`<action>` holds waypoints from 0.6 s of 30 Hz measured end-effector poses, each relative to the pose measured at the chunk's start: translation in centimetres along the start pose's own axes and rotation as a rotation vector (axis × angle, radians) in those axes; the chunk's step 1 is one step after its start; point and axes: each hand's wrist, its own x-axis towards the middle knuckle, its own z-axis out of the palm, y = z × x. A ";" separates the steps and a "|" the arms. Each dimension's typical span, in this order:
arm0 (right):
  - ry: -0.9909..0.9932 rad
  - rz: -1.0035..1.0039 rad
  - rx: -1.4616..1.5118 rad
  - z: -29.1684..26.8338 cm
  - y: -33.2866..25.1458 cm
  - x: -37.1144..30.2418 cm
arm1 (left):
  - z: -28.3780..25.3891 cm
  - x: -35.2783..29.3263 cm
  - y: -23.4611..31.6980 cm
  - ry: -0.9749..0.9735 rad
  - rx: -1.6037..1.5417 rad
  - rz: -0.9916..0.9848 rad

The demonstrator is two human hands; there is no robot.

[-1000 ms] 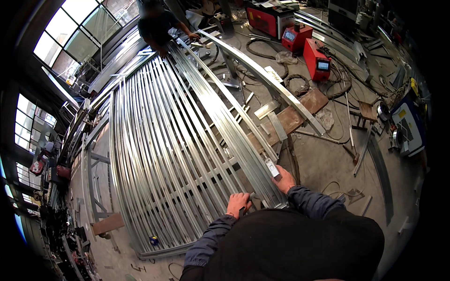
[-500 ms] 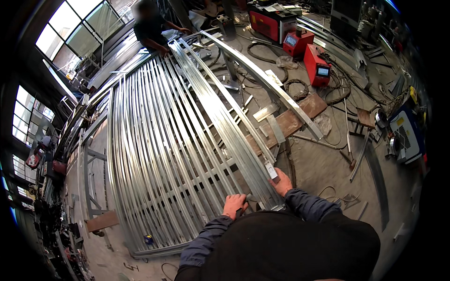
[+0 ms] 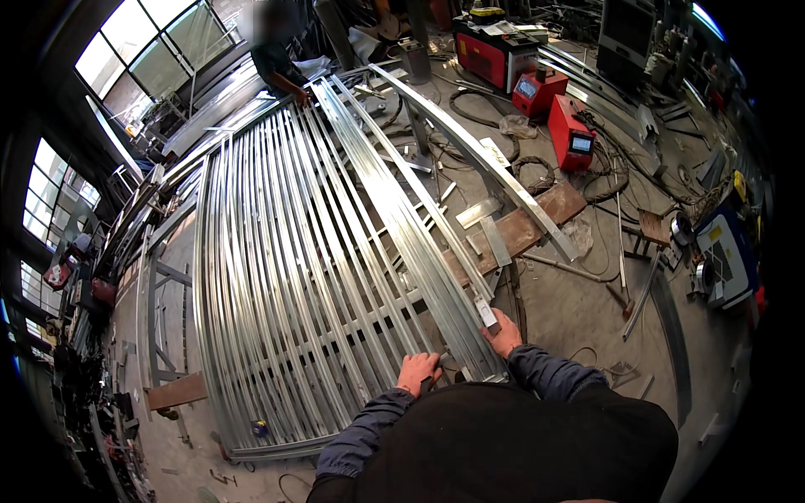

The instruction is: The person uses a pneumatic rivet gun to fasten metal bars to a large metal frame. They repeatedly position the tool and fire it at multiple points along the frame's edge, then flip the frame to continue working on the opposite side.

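Note:
My right hand (image 3: 504,334) is closed around the near end of a long silvery metal tube (image 3: 457,247), whose pale end piece shows beside the thumb. To its left, my left hand (image 3: 418,373) has its fingers curled at the near ends of the bars. A small dark thing shows under that hand, but what it is I cannot make out. Between the hands lie the ends of several tubes packed side by side (image 3: 411,230). Leftward spreads a large frame of spaced parallel metal bars (image 3: 281,277), with a small blue tape measure (image 3: 260,428) near its front edge.
A co-worker (image 3: 277,63) stands at the far end, a hand on the bars. Right of the frame are a long raised metal beam (image 3: 478,151), a brown board (image 3: 541,220), red machines (image 3: 573,138), cables and a hammer (image 3: 625,302) on the floor. Metal stock lines the left.
The view has shifted slightly. My hands keep nearly the same places on the metal. The co-worker's outstretched arm has drawn back from the right.

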 end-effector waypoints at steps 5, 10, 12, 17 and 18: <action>-0.009 -0.008 -0.003 0.1 0.3 0.1 | 0.2 0.0 -0.1 -0.041 -0.005 -0.027; -0.028 -0.007 -0.025 0.0 0.5 0.2 | 0.0 -0.2 0.0 -0.081 -0.031 -0.030; -0.028 -0.010 -0.028 0.2 0.7 0.2 | -0.2 -0.3 0.0 -0.082 -0.026 -0.024; -0.009 -0.020 -0.003 0.5 0.9 0.3 | 0.5 -0.5 -0.2 -0.050 -0.031 0.007; -0.013 -0.011 -0.004 0.5 0.9 0.4 | 0.6 -0.5 -0.4 -0.054 -0.023 0.008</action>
